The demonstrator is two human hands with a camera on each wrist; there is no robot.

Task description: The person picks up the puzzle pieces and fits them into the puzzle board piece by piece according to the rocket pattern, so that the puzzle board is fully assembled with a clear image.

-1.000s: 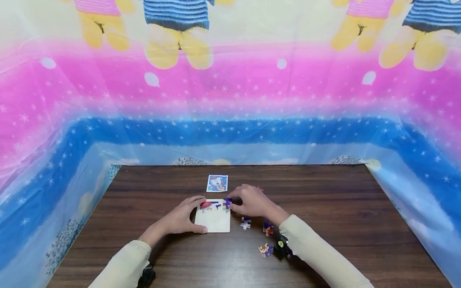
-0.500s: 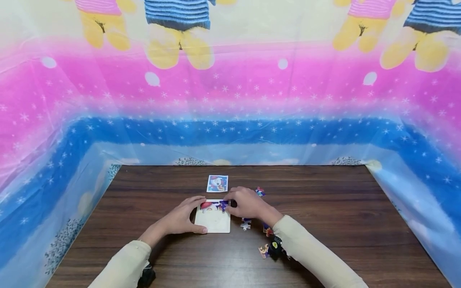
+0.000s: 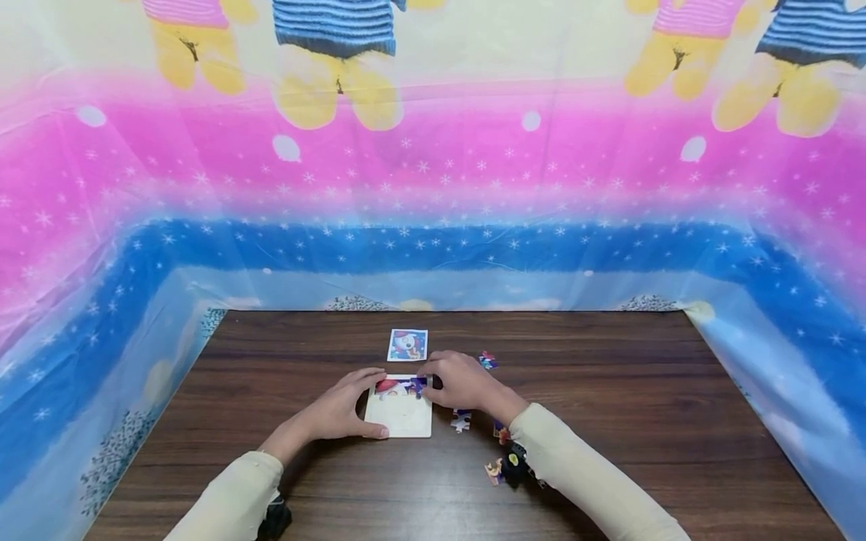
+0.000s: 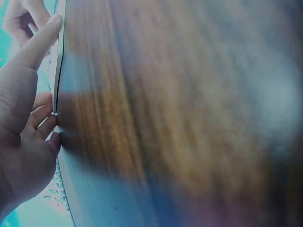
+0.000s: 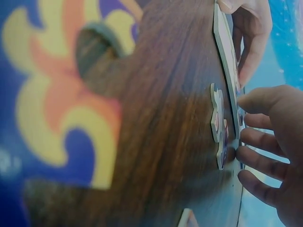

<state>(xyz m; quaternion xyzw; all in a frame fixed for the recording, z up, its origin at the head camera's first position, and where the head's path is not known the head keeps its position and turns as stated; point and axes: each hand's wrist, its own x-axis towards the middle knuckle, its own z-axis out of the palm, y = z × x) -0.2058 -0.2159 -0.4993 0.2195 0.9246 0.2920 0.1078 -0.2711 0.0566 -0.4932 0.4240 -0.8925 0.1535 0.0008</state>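
A square white puzzle tray [image 3: 399, 422] lies flat on the table, with a strip of red, white and purple picture pieces along its top. My left hand [image 3: 329, 413] grips its left side, thumb at the near edge and fingers at the far edge; the left wrist view also shows the thumb [image 4: 40, 45] on the tray's rim. At the tray's upper right corner, my right hand [image 3: 465, 381] pinches a purple puzzle piece [image 3: 418, 384] against the tray. The fingertips partly cover that piece. In the right wrist view, my right hand [image 5: 279, 142] reaches the tray's edge.
Behind the tray lies a small reference picture card [image 3: 408, 345] with a white dog-like figure. Loose puzzle pieces lie to the right: a red-blue one [image 3: 488, 360], a pale-purple one [image 3: 461, 421] and others by the right wrist camera [image 3: 516, 467]. A printed cloth [image 3: 433, 248] surrounds the table.
My right hand has moved slightly left, bringing the purple piece from the tray's right edge into its upper right corner. The left hand keeps its hold on the tray.
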